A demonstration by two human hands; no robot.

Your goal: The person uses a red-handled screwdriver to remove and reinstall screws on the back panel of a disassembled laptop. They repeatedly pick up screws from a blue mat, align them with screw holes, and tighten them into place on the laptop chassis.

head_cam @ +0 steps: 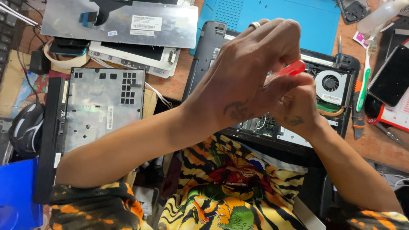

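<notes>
- Left hand (pixel 243 74) up over the opened laptop (pixel 336 91), fingers curled onto the red tool handle (pixel 293 68).
- Right hand (pixel 298 102) just beneath, fingers closed on that handle too (tip hidden).
- Cooling fan (pixel 330 83) just right of them.

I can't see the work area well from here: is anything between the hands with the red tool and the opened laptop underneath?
Nothing visible. The left hand and right hand together hold the red-handled tool directly over the opened laptop. The hands themselves hide the tool's tip and the spot beneath it, so that part cannot be checked.
</notes>
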